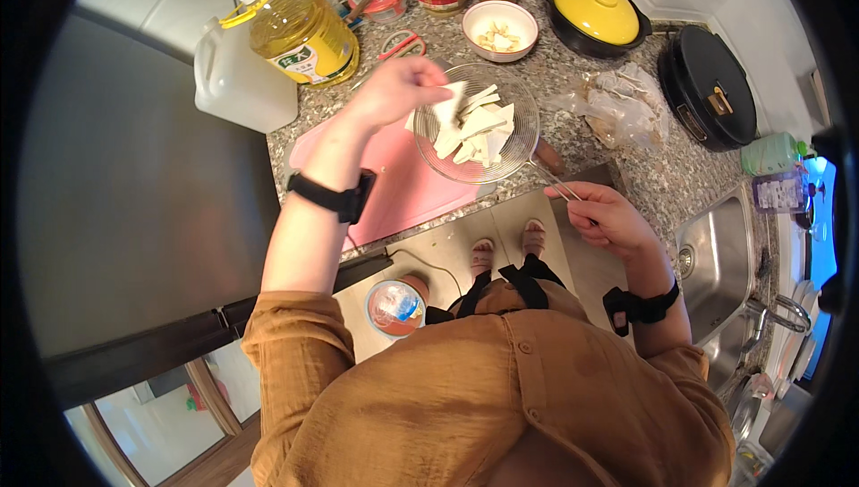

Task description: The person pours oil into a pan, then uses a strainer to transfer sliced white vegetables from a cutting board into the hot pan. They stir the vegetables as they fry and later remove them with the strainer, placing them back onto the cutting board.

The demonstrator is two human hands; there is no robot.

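My right hand (607, 217) grips the thin metal handle of a round wire-mesh strainer (527, 94). Flat white pieces (484, 123), perhaps sliced tofu, are heaped in the strainer, which is over the right part of a pink cutting board (396, 182). At the strainer's left rim, my left hand (409, 92) pinches one white slice (448, 104) between thumb and fingers. Part of a brown wooden handle (550, 155) shows beside the strainer's lower right rim. A white bowl (500, 31) with pale pieces like garlic cloves stands just behind the strainer.
Red-handled scissors (402, 44), a large oil bottle (305, 37) and a white jug (241, 84) are at the left. A yellow-lidded pot (596, 9), a crumpled plastic bag (627, 104) and a black appliance (708, 88) are at the right, near a steel sink (718, 259).
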